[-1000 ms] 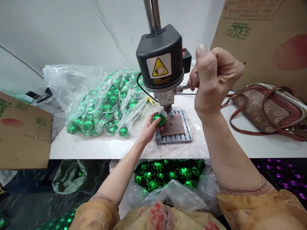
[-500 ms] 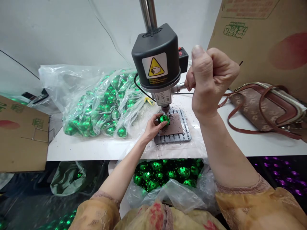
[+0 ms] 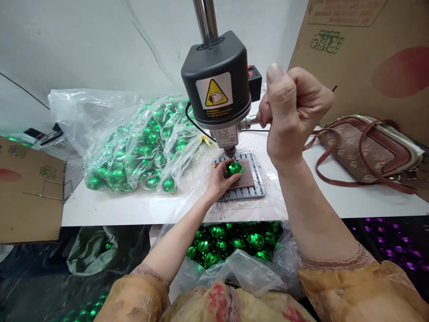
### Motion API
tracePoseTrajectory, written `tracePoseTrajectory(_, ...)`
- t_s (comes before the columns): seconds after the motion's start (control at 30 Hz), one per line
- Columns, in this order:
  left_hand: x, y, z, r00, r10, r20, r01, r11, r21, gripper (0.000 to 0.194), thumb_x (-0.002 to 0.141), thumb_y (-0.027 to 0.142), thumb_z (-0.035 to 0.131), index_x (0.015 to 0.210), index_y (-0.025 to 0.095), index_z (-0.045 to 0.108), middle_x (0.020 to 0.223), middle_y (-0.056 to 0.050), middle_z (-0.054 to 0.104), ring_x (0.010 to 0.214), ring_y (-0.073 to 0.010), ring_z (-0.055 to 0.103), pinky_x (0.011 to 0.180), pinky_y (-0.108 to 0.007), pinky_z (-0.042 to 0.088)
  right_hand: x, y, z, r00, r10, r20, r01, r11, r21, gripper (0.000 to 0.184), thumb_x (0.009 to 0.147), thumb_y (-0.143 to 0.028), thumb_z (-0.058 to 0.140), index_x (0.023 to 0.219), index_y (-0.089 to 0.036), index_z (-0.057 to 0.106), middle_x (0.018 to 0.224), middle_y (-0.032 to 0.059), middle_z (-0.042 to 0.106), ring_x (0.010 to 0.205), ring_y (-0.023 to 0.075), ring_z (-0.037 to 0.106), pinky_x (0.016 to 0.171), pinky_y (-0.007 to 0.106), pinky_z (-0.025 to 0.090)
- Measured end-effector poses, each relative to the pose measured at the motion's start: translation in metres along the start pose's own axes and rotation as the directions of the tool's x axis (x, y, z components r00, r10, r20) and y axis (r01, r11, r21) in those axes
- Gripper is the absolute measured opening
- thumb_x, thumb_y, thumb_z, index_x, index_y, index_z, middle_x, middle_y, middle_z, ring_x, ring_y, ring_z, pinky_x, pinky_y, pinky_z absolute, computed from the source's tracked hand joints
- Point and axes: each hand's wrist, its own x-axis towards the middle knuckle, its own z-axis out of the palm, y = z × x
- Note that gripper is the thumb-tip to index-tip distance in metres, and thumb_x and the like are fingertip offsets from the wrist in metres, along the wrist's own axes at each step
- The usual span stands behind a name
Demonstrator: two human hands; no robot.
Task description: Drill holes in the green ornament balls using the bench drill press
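Observation:
A small bench drill press (image 3: 217,87) with a black motor housing and a yellow warning label stands on a white table (image 3: 110,205). My left hand (image 3: 219,180) holds a shiny green faceted ball (image 3: 233,168) on the brown pad of the drill's grey base plate (image 3: 250,190), right under the chuck. My right hand (image 3: 293,114) is raised in a fist, closed round the drill's feed handle, of which only a metal stub shows beside the housing.
A clear plastic bag (image 3: 134,143) of several green balls lies left of the drill. Another open bag of green balls (image 3: 234,243) sits below the table's front edge. A brown handbag (image 3: 365,150) lies at the right, cardboard boxes (image 3: 365,58) behind it and at far left.
My left hand has moved the green ball rightward from beside the base plate to directly under the chuck. The right fist has stayed on the handle.

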Motion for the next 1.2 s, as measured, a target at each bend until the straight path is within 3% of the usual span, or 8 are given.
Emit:
tracePoseTrajectory(0.23,-0.002,-0.002,0.003,1.000,0.000,-0.009,0.000,1.000,-0.031,0.059,0.073,0.042,0.085,0.126,0.022,0.067,0.108,-0.011,0.064,0.113,-0.0308,0.056,0.099,-0.043,0.048,-0.012,0.003,-0.002,0.997,-0.033,-0.063,0.037,0.998,0.059,0.053,0.094,-0.049,0.054,0.057,-0.021,0.026,0.054,-0.0043,0.025,0.046,0.0056,0.033,0.047,0.026,0.031)
tracePoseTrajectory(0.37,-0.003,-0.001,0.003,1.000,0.005,0.010,-0.005,1.000,0.001,0.058,0.076,0.042,0.083,0.127,0.022,0.066,0.112,-0.011,0.063,0.116,-0.0303,0.056,0.101,-0.042,0.048,-0.021,0.012,-0.004,0.981,-0.165,-0.104,0.185,0.957,0.223,0.054,0.092,-0.033,0.057,0.056,-0.019,0.020,0.049,-0.0052,0.022,0.041,0.0052,0.028,0.044,0.029,0.020)
tracePoseTrajectory(0.47,-0.004,-0.001,0.002,1.000,0.003,0.009,-0.003,1.000,0.027,0.058,0.077,0.044,0.082,0.128,0.023,0.065,0.115,-0.011,0.062,0.116,-0.0288,0.057,0.101,-0.041,0.049,-0.023,0.019,-0.004,0.965,-0.230,-0.129,0.256,0.933,0.252,0.054,0.090,-0.030,0.059,0.056,-0.018,0.019,0.048,-0.0056,0.022,0.040,0.0041,0.025,0.043,0.029,0.018)
tracePoseTrajectory(1.0,-0.003,-0.005,0.003,1.000,0.028,0.006,-0.028,1.000,-0.004,0.056,0.077,0.045,0.082,0.125,0.022,0.066,0.114,-0.011,0.061,0.115,-0.0290,0.058,0.102,-0.043,0.049,-0.039,0.032,-0.014,0.943,-0.308,-0.128,0.330,0.921,0.206,0.058,0.088,-0.029,0.061,0.054,-0.019,0.015,0.047,-0.0052,0.020,0.040,0.0050,0.022,0.041,0.028,0.023)
tracePoseTrajectory(1.2,-0.004,-0.005,0.004,1.000,0.027,0.002,-0.027,0.999,-0.023,0.056,0.075,0.044,0.083,0.124,0.022,0.066,0.112,-0.010,0.063,0.115,-0.0290,0.058,0.102,-0.043,0.050,-0.048,0.036,-0.021,0.901,-0.423,-0.099,0.434,0.873,0.221,0.052,0.087,-0.018,0.057,0.055,-0.017,0.016,0.047,-0.0060,0.023,0.039,0.0041,0.026,0.043,0.026,0.028)
